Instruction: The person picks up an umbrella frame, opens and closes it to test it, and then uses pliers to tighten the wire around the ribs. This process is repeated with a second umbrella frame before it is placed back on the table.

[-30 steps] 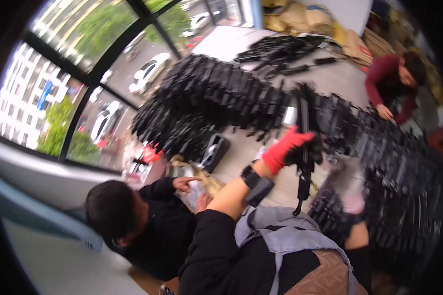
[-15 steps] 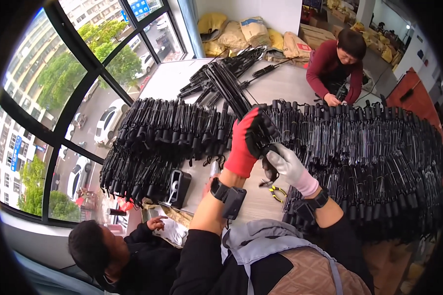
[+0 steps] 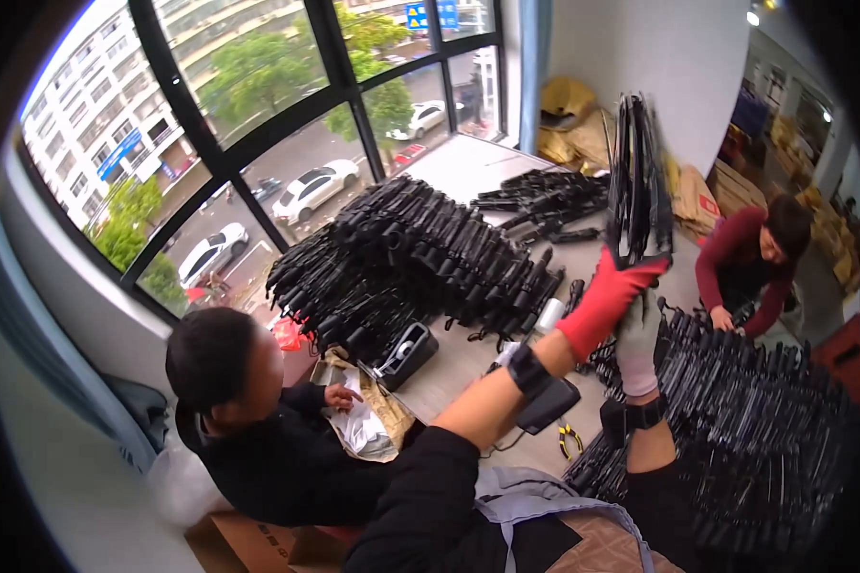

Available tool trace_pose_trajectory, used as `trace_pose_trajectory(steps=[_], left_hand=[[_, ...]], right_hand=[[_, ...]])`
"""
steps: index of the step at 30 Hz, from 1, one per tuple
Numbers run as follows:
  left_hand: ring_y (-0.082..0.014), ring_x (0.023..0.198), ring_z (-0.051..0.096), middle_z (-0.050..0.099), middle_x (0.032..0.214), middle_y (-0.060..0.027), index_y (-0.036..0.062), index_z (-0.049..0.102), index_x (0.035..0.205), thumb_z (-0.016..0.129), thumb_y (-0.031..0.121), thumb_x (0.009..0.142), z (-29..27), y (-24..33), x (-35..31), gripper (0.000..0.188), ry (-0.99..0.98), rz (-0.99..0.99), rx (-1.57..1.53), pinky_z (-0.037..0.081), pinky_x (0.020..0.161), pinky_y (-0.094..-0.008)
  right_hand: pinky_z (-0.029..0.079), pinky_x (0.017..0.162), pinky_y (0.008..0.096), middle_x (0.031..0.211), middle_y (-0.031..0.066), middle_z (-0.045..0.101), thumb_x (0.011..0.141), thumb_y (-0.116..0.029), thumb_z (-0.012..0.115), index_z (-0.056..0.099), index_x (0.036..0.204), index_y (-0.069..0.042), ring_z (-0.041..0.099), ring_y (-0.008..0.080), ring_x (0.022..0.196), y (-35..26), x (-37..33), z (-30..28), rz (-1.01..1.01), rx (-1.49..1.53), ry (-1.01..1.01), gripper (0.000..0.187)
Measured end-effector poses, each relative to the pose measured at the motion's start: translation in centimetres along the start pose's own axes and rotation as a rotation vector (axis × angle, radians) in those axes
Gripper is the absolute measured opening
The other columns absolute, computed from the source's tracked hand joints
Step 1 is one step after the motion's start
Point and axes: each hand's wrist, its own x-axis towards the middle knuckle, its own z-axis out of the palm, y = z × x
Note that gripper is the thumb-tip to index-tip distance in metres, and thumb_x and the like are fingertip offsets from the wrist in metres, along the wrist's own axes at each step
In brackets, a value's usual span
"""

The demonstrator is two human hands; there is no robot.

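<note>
My left hand (image 3: 604, 304), in a red glove with black on the palm side, is closed around a bundle of black folding umbrella frames (image 3: 638, 177). The bundle stands nearly upright, pointing away from me. Just below it, my right hand (image 3: 637, 346), in a pale glove, is closed at the bundle's lower end; its fingers are partly hidden behind the left hand. Rows of similar umbrella frames lie stacked on the table to the left (image 3: 420, 248) and to the right (image 3: 736, 411). Yellow-and-black pliers (image 3: 570, 440) lie near my right wrist.
A black tape dispenser (image 3: 407, 355) stands left of my forearm. More loose frames (image 3: 542, 202) lie at the table's far end. One person (image 3: 258, 449) sits close on my left; another in a dark red top (image 3: 750, 263) works at far right. Windows line the left side.
The view has swung left. The bundle has gone from leaning to nearly upright, with both hands still at its lower end. My right hand now sits more beneath the left.
</note>
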Motion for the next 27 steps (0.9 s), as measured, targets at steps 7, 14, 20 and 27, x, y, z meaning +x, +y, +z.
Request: trace_pose_trajectory(steps=[7,14,20,27], left_hand=[[-0.0095,0.068,0.058,0.062,0.077,-0.0028,0.0019,0.059,0.094,0.066,0.027,0.092,-1.3,0.1,-0.7,0.026,0.044,0.016,0.348,0.047,0.061,-0.0246],[-0.0104,0.076,0.059,0.063,0.086,-0.0055,-0.0004,0.060,0.103,0.063,0.027,0.093,-1.8,-1.0,-2.8,0.030,0.075,0.085,0.472,0.048,0.069,-0.0255],[-0.0169,0.100,0.059,0.061,0.118,-0.0112,0.0028,0.057,0.124,0.058,0.033,0.095,-8.5,1.8,-1.3,0.042,0.047,0.309,0.577,0.043,0.095,-0.0294],[-0.0225,0.087,0.065,0.067,0.098,-0.0108,0.0044,0.055,0.120,0.051,0.044,0.095,-9.7,8.9,7.4,0.046,-0.467,-0.050,-0.536,0.052,0.083,-0.0383]], right_hand=[[0.043,0.086,0.0390,0.108,0.0185,0.056,0.102,-0.026,0.041,0.048,0.124,0.005,0.054,0.0273,0.095,-1.7,1.7,0.1,0.415,0.649,-0.253,0.038],[0.046,0.069,0.0314,0.085,0.0099,0.060,0.100,-0.028,0.048,0.054,0.114,0.002,0.058,0.0161,0.077,-3.5,-0.6,-0.9,0.559,0.933,-0.128,0.034],[0.039,0.049,0.0243,0.068,0.0008,0.055,0.097,-0.028,0.052,0.056,0.104,0.002,0.049,0.0095,0.053,-3.5,-2.1,-9.0,0.569,0.847,-0.411,0.031],[0.032,0.041,0.0219,0.062,0.0021,0.051,0.095,-0.046,0.052,0.056,0.103,0.001,0.042,0.0084,0.043,-2.6,-12.2,-17.3,0.802,0.909,-0.567,0.049]])
